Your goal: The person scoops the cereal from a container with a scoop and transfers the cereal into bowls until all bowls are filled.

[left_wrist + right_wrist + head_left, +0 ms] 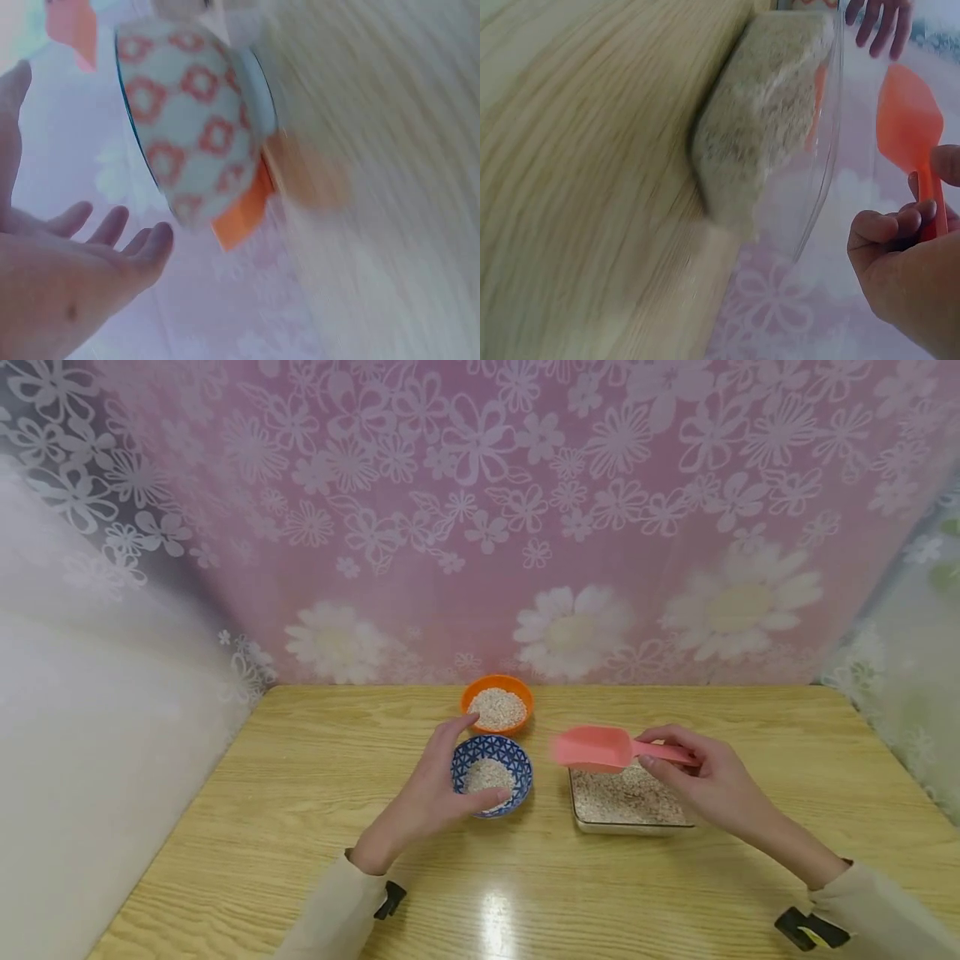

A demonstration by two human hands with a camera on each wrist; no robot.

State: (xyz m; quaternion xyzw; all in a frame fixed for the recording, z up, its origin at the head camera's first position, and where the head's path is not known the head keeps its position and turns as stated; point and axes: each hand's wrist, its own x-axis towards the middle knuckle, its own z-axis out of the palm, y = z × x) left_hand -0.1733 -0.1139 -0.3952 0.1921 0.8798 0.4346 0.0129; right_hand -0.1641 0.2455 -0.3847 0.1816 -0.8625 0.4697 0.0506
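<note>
My left hand (427,785) spreads its thumb and fingers around the near-left side of a blue-and-white patterned bowl (519,770) with pale flakes, like oats, in it. In the left wrist view that bowl (187,112) shows a white outside with red motifs, and the fingers look apart from it. My right hand (712,777) grips the handle of a pink scoop (596,747). The scoop is held above the back-left part of a clear rectangular container (633,829) of flakes (630,799). Whether the scoop holds any flakes is unclear.
Behind the patterned bowl stands an orange bowl (495,680) of similar flakes, close to the table's back edge. A floral curtain (450,527) hangs behind the wooden table (315,760). To the left is a white surface (90,710).
</note>
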